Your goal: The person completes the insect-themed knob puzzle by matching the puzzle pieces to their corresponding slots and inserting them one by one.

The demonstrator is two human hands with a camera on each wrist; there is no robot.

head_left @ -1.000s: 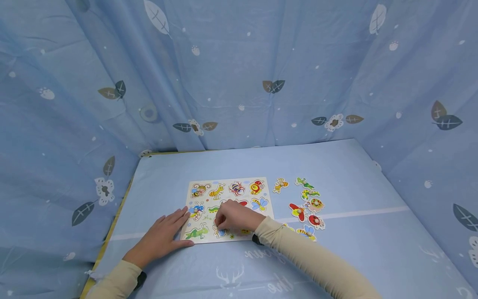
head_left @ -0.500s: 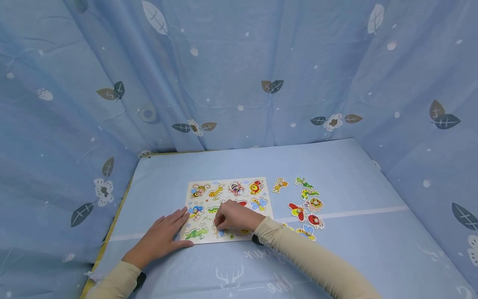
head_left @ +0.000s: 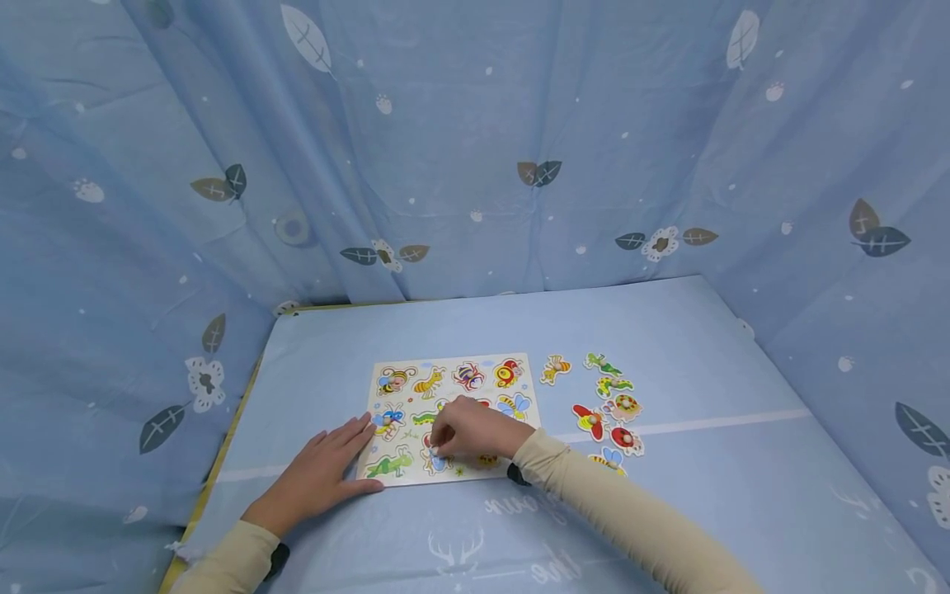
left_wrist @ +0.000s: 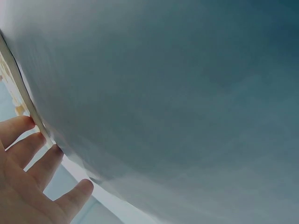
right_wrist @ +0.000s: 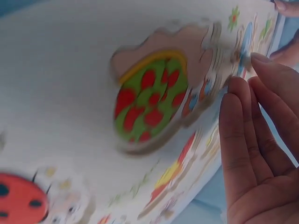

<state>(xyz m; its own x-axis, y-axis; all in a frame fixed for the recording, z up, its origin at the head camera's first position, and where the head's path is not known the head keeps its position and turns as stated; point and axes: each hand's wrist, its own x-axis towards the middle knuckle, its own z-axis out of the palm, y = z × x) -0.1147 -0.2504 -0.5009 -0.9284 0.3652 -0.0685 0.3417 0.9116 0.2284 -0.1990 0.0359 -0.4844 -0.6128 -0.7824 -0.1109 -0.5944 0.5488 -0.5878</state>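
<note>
A pale insect puzzle board (head_left: pixel 449 396) lies flat on the table, printed with bugs in rows. My left hand (head_left: pixel 319 474) rests along its left edge, fingers spread; in the left wrist view its fingertips (left_wrist: pixel 41 138) meet the board's rim. Near the board's front middle, my right hand (head_left: pixel 478 429) pinches a puzzle piece (head_left: pixel 438 464) with blue wings by its small knob (right_wrist: pixel 248 60), thumb against fingers. The right hand covers part of the lower rows in the head view. Several pieces, such as the bee-like piece (head_left: pixel 619 364) seen in green, sit off the board.
Right of the board lie loose knobbed pieces: an orange striped bug (head_left: pixel 555 369), a red-winged bug (head_left: pixel 589 421), a ladybird (head_left: pixel 627 440) and a blue-winged bee (head_left: pixel 609 462) beside the right sleeve (head_left: pixel 631 507). A patterned blue curtain (head_left: pixel 475 124) hangs behind the table (head_left: pixel 334 330).
My right hand has shifted slightly at the same spot, and its sleeve now hides a yellow piece seen before. The left hand stays at the board's edge.
</note>
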